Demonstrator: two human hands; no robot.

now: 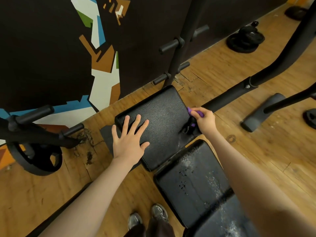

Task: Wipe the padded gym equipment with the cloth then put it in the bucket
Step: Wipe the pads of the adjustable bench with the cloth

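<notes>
A black padded bench pad (164, 117) fills the middle of the view. A second, longer pad (193, 183) with worn, speckled patches runs toward me below it. My left hand (130, 136) lies flat on the upper pad with its fingers spread. At that pad's right edge my right hand (204, 121) grips a purple cloth (196, 112); only small bits of the cloth show between the fingers. No bucket is in view.
The bench's black frame (227, 98) runs off to the right over the wooden floor (256, 151). Weight plates (244, 41) lie at the back right. A plate rack with a plate (36, 159) stands at the left. My shoes (147, 218) are below.
</notes>
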